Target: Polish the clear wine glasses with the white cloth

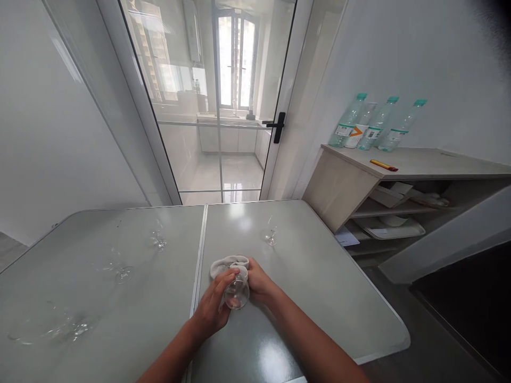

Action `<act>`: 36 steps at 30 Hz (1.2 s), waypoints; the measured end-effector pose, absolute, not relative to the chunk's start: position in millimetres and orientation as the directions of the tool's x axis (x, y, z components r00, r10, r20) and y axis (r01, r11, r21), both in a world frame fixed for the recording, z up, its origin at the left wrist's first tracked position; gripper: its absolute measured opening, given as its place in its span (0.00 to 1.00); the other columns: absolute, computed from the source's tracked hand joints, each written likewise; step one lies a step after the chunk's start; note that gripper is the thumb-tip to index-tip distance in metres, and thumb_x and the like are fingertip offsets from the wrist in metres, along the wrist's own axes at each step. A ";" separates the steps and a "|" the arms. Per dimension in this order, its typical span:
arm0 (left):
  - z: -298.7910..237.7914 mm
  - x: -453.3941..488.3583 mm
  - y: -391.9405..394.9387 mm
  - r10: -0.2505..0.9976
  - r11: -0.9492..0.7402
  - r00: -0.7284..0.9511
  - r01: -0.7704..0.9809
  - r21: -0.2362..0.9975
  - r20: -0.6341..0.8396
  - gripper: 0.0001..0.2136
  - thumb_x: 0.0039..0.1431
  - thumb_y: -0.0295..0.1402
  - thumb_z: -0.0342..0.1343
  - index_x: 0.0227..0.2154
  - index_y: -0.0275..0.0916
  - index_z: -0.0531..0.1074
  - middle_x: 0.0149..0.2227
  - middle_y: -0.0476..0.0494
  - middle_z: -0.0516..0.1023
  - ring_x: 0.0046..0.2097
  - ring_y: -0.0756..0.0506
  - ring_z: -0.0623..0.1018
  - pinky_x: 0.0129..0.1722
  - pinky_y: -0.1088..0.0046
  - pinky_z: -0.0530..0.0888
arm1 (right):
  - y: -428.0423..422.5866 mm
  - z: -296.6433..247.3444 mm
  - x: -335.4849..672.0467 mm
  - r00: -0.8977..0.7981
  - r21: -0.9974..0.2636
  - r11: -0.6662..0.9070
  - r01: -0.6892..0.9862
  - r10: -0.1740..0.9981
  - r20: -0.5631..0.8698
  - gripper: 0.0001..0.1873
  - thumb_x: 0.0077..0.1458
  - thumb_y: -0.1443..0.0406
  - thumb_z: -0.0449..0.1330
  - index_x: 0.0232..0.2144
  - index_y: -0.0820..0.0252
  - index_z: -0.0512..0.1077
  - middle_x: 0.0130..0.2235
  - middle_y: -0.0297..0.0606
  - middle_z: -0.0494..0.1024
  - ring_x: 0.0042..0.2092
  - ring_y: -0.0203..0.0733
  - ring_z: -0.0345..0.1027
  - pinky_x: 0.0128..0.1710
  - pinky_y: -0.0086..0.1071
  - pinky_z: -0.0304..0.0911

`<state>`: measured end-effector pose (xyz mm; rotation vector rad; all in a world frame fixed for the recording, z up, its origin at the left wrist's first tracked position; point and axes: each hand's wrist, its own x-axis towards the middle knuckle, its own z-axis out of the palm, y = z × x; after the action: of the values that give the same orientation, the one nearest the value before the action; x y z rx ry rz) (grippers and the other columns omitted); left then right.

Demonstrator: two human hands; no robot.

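Note:
Near the middle of the table [167, 298], my left hand [211, 307] is closed around a clear wine glass [237, 295], whose round end faces me. A white cloth [222, 264] is bunched against the far end of the glass. My right hand [258, 279] grips this cloth from the right side, its fingers partly hidden behind it. Just beyond my hands a small stemmed glass [271, 238] stands on the right half of the table.
More clear glasses are on the left half: one stemmed glass [159, 243] farther back, another glass [124, 274] nearer, and faint glassware [80, 329] at front left. Several plastic bottles [383, 125] and a yellow-red stick [384, 165] lie on or stand atop the shelf unit [343, 186]. A glass door [199, 159] is behind.

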<state>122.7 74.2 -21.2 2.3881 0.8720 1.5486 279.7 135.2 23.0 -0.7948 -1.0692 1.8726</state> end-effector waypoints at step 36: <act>-2.5 123.3 79.8 0.783 -0.389 -0.329 0.403 0.828 0.528 0.26 0.64 0.40 0.64 0.63 0.48 0.66 0.59 0.38 0.78 0.60 0.36 0.79 0.62 0.50 0.74 | 125.8 51.4 311.9 -0.794 -0.392 0.745 0.540 0.606 0.057 0.37 0.47 0.70 0.60 0.61 0.42 0.68 0.66 0.34 0.69 0.43 0.42 0.76 0.37 0.31 0.61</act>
<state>123.3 79.8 -2.5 1.6015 1.5227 1.7733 311.9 125.8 51.4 -0.9163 -2.7632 0.5367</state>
